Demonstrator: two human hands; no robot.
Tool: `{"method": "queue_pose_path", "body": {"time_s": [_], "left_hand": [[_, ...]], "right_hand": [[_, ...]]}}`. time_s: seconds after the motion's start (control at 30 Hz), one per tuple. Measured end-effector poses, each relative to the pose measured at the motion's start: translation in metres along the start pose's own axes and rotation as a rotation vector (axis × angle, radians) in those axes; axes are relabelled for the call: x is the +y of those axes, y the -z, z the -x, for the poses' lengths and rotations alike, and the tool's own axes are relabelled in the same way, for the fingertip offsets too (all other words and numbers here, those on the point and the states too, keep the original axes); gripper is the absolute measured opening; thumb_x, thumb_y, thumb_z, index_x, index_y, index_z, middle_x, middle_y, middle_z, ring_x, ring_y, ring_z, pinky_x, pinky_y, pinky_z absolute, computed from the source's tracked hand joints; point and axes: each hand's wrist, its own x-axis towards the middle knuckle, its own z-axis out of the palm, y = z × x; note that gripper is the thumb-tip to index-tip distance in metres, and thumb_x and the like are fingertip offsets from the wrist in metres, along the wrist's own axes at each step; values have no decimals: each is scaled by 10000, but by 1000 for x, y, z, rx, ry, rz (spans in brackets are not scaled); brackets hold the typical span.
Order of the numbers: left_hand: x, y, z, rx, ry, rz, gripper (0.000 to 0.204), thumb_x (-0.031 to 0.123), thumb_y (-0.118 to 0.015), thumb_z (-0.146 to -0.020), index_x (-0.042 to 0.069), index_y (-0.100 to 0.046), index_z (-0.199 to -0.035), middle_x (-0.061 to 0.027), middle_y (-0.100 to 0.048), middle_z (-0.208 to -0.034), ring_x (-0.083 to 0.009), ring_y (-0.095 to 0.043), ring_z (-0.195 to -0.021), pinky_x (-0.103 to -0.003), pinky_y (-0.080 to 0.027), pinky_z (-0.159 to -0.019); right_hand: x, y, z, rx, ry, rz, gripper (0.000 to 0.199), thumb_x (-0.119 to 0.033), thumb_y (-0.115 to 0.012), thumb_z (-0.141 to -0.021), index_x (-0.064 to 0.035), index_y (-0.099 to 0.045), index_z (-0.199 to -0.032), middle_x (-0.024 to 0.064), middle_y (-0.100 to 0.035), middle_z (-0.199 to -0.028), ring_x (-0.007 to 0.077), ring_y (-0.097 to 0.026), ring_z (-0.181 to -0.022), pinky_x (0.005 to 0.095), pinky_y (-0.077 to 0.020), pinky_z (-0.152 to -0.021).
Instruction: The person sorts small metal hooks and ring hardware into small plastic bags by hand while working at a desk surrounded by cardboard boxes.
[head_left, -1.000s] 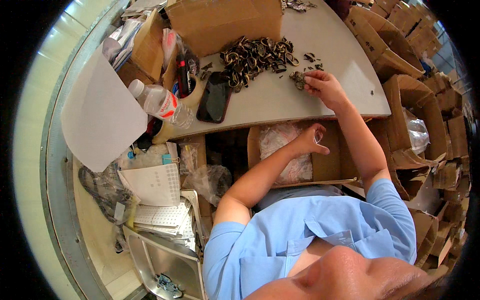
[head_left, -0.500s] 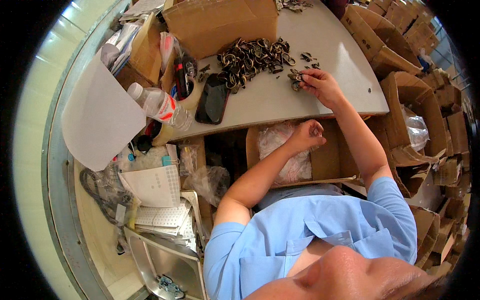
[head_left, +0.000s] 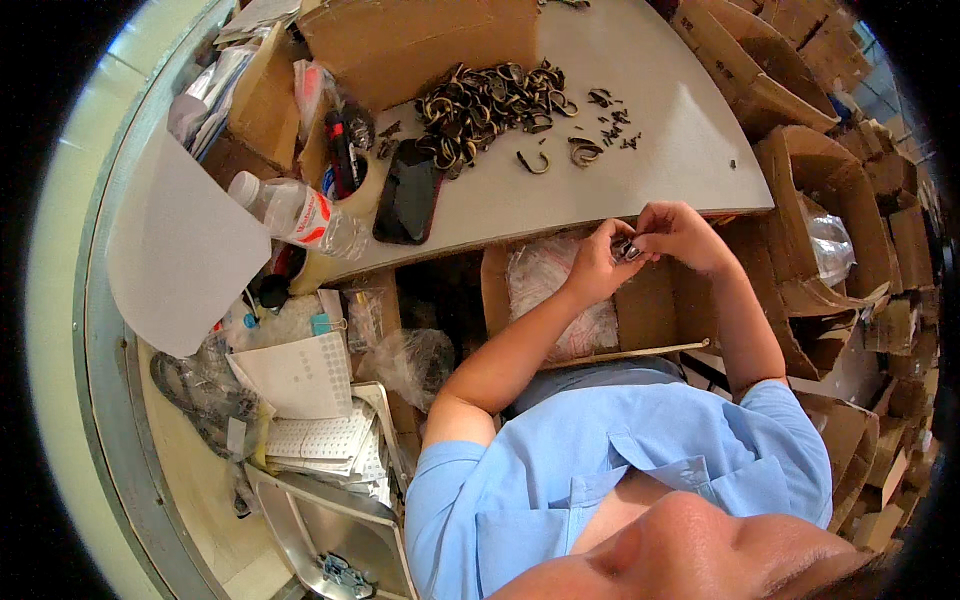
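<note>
My left hand (head_left: 597,268) and my right hand (head_left: 683,238) meet just past the table's front edge, above an open carton. Closed left fingers hold a small shiny dark metal piece (head_left: 626,250). The right thumb and fingers are pinched together against it; whatever is between their tips is too small to name. On the table, a heap of curved dark metal pieces with brass-coloured edges (head_left: 488,108) lies farther off. Two such curved pieces sit apart from it: a single open loop (head_left: 534,163) and a fuller one (head_left: 584,151). Small dark bits (head_left: 615,128) are scattered beside them.
A black phone (head_left: 408,195) and a clear plastic bottle (head_left: 300,215) lie at the table's left. Behind the heap stands a cardboard box (head_left: 415,50). The carton (head_left: 660,315) below my hands holds clear plastic bags (head_left: 560,310). More cartons (head_left: 815,220) crowd the right side.
My right hand has come back from the tabletop to my left hand. The curved pieces it held now lie on the table, with more small dark bits visible nearby. The view has shifted slightly.
</note>
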Motion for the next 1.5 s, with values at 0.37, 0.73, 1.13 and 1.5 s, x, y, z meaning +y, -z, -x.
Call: {"method": "queue_pose_path", "body": {"time_s": [0.37, 0.73, 1.13, 1.5], "left_hand": [[-8, 5, -1, -323, 48, 121, 550, -4, -612, -699, 36, -402, -1206, -80, -479, -1144, -168, -458, -1092, -312, -404, -907], [2, 4, -1, -216, 121, 310, 422, 66, -629, -801, 24, -456, -1183, -58, -539, -1088, -126, -502, -980, -255, -435, -809], [7, 5, 1, -103, 11, 212, 115, 149, -585, -860, 34, -593, -870, 43, -540, -740, -27, -457, -680, -195, -387, -601], [2, 21, -2, -95, 95, 460, 176, 220, -551, -895, 48, -584, -877, -1, -576, -758, -73, -517, -705, -219, -421, -614]], "right_hand": [[-15, -23, 31, 96, 439, 869, 213, -44, -691, -654, -57, -676, -866, 128, -510, -1113, 306, -483, -1044, 381, -421, -889], [-8, -14, 34, 210, 335, 558, 127, -63, -689, -687, -15, -610, -775, 99, -618, -905, 276, -581, -823, 340, -480, -732], [11, -17, 27, 182, 151, 318, 136, -54, -633, -761, 17, -555, -846, 46, -557, -719, 103, -505, -680, 258, -428, -609], [-33, 8, 16, -64, -17, 370, 208, -156, -674, -802, -22, -543, -712, -32, -479, -634, 58, -412, -634, 250, -358, -567]]}}
